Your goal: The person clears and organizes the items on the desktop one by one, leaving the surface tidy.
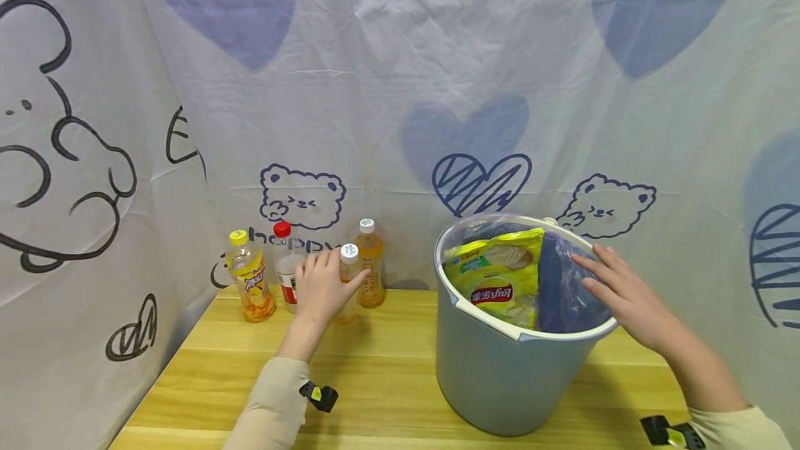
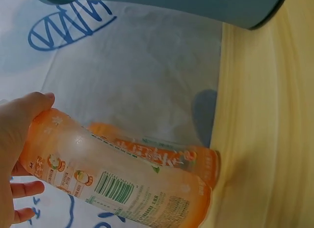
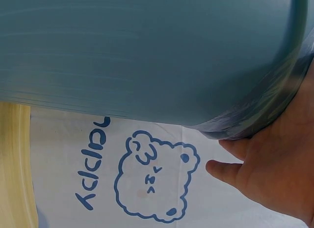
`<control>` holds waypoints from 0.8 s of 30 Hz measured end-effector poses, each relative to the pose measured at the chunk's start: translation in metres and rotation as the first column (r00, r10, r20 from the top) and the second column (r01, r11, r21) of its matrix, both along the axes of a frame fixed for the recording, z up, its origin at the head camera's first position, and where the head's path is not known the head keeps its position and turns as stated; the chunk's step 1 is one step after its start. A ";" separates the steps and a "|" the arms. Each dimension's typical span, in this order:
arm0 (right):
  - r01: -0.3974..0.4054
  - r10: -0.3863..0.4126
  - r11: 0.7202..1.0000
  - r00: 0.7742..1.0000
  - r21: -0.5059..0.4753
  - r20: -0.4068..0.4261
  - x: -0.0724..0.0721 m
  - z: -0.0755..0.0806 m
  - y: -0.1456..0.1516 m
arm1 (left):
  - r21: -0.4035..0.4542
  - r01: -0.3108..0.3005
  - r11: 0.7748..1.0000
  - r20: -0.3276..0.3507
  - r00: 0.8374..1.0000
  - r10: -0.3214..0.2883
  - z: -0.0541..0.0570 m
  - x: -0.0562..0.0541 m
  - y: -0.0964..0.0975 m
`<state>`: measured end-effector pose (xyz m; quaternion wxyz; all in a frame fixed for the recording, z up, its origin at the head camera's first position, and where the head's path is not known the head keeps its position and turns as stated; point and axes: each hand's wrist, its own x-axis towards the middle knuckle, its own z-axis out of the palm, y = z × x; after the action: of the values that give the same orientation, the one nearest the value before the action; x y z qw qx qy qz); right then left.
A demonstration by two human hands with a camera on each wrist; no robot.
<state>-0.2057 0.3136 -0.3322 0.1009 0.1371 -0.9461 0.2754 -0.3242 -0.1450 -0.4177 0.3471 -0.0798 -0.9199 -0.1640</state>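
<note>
My left hand [image 1: 325,287] is around the upper part of a white-capped bottle [image 1: 349,253] standing on the table. The thumb is splayed along its right side, the fingers loosely spread on the left; firm contact is not clear. In the left wrist view, this bottle [image 2: 115,181] has an orange and white label with a barcode. A similar orange bottle [image 1: 371,266] stands just behind. At the right rim of a grey bin [image 1: 494,373], my right hand [image 1: 631,297] rests with extended fingers by the plastic liner [image 1: 565,283]. A yellow Lay's chip bag [image 1: 500,273] sits inside.
Left of the hand stand a red-capped bottle [image 1: 283,255] and a yellow-capped bottle [image 1: 251,280] with orange contents at the bottom. The wooden table [image 1: 369,380] meets a printed cloth backdrop [image 1: 387,123] behind the bottles and bin.
</note>
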 end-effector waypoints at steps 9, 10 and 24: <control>0.004 -0.004 1.000 1.000 0.002 0.008 0.001 0.001 -0.001 | -0.026 0.030 0.999 -0.090 0.995 -0.033 0.016 0.007 0.009; 0.004 -0.004 1.000 1.000 0.002 0.010 0.001 0.001 -0.001 | -0.032 0.035 0.999 -0.109 0.993 -0.039 0.018 0.008 0.010; 0.002 -0.002 1.000 1.000 0.010 0.008 0.001 0.001 -0.001 | -0.083 0.103 0.991 -0.314 0.941 -0.124 0.054 0.017 0.020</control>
<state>-0.2049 0.3129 -0.3308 0.0967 0.1355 -0.9481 0.2710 -0.3073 -0.1253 -0.3639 0.4781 -0.1692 -0.8507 -0.1386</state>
